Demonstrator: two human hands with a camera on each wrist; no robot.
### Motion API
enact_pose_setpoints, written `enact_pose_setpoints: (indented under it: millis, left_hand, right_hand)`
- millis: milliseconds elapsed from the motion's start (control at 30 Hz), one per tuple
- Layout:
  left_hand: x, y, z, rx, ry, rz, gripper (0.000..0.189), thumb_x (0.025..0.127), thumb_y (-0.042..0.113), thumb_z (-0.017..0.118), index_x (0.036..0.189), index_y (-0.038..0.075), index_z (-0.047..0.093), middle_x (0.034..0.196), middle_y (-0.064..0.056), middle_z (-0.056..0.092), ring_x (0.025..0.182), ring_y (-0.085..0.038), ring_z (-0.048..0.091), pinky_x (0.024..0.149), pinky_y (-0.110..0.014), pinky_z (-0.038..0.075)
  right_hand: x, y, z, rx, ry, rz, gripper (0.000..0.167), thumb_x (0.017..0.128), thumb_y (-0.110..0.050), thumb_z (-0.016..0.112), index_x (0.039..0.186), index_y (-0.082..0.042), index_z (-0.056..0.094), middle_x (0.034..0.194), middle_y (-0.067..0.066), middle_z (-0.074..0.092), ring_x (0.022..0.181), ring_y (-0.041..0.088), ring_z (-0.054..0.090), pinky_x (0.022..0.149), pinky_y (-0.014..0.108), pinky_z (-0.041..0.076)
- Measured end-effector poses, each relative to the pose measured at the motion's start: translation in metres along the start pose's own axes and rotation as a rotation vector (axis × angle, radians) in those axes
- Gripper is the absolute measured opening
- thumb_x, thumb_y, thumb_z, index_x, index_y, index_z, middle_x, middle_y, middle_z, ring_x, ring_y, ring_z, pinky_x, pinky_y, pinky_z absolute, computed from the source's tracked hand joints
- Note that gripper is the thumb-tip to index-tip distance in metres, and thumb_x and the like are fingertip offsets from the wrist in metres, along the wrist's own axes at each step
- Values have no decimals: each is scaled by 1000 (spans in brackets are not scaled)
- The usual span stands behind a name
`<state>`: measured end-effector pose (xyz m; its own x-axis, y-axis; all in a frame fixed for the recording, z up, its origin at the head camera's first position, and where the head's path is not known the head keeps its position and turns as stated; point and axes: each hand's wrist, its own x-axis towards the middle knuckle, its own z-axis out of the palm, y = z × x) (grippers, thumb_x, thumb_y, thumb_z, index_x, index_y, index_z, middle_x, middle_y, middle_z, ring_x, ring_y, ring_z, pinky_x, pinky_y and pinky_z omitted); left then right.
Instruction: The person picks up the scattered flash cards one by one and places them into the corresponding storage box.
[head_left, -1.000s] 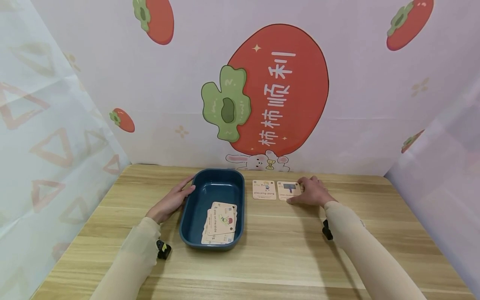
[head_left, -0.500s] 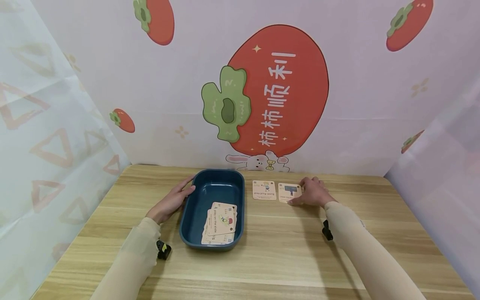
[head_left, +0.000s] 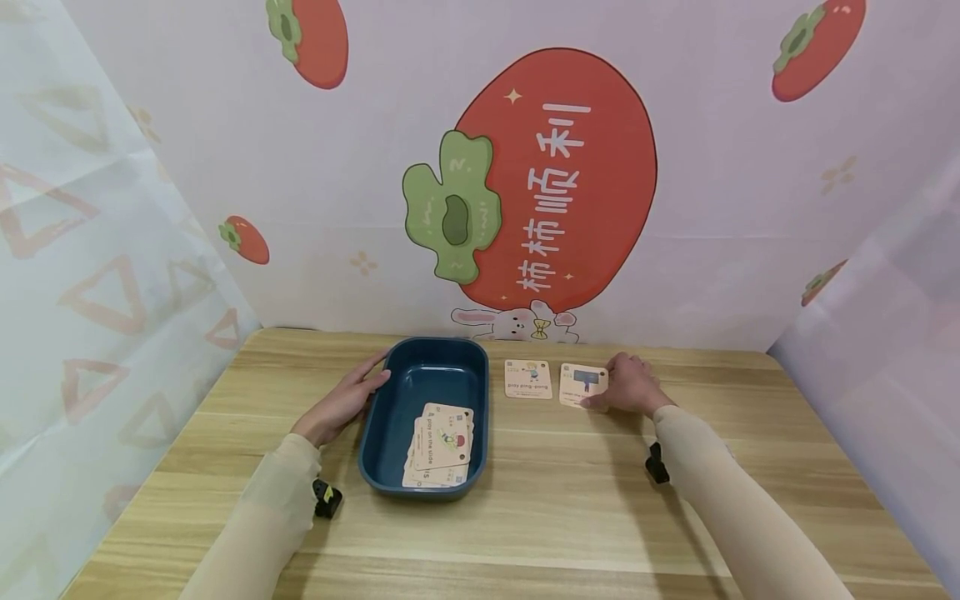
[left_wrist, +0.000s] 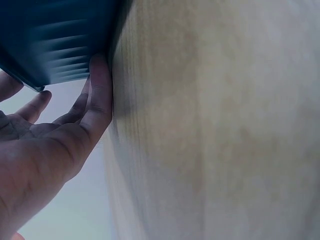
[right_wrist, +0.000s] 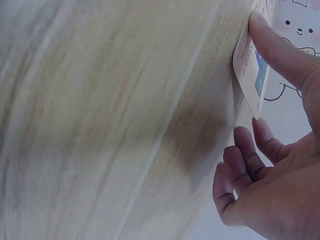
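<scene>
My left hand (head_left: 341, 408) rests against the left wall of a dark blue tray (head_left: 483, 417). In the left wrist view, its fingers (left_wrist: 101, 90) lie extended along the ribbed outer side, one of them low by the table. My right hand (head_left: 633, 385) pinches a picture card (head_left: 583, 379) with a dark blue drawing, thumb at one edge and index fingertip at a corner. The right wrist view shows this card (right_wrist: 248, 70) tilted, with an edge raised off the wood. Left of it lies a "play ping-pong" card (head_left: 528, 379), flat on the table.
Inside the tray, several loosely stacked cards (head_left: 442, 442) lie toward the near end, "play on the slide" on top. The wooden table (head_left: 525, 517) ends at a printed backdrop (head_left: 712, 275) with a large persimmon, and side sheets flank it.
The card under my right hand has slid slightly right, away from the ping-pong card, and my right hand has shifted with it. The left hand and tray have stayed put.
</scene>
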<state>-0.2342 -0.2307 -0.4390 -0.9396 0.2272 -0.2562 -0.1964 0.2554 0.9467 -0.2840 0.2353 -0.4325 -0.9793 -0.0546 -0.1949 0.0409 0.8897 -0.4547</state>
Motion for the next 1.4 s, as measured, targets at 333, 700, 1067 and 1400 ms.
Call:
enact_pose_setpoints:
  millis: [333, 700, 1067, 1400]
  left_hand:
    - [0, 0, 0, -4, -3, 2, 61, 111, 38, 41, 165, 26, 14, 162, -22, 27, 138, -41, 43, 106, -56, 42]
    - [0, -1, 0, -10, -4, 10, 61, 111, 38, 41, 165, 26, 14, 162, -23, 27, 138, -41, 44, 106, -55, 43]
    - [0, -2, 0, -11, -6, 15, 61, 111, 37, 40, 165, 25, 14, 162, -22, 26, 139, -41, 43, 106, -55, 42]
    - [0, -2, 0, -4, -10, 20, 62, 111, 38, 41, 165, 25, 14, 164, -22, 23, 141, -42, 40, 108, -57, 39]
  right_hand:
    - [-7, 6, -7, 92, -4, -32, 59, 80, -26, 88, 114, 10, 56, 103, 20, 60, 93, 31, 52, 76, 39, 46]
    - [-17, 9, -15, 151, -45, -74, 41, 85, -20, 84, 100, 5, 55, 86, 11, 54, 78, 23, 50, 63, 30, 41]
    - [-27, 11, -18, 150, -82, -134, 39, 87, -22, 83, 96, 0, 52, 81, 9, 48, 76, 22, 48, 62, 33, 38]
    - [-31, 11, -19, 136, -80, -216, 20, 94, -12, 73, 100, 2, 61, 77, 6, 49, 69, 18, 47, 58, 30, 38]
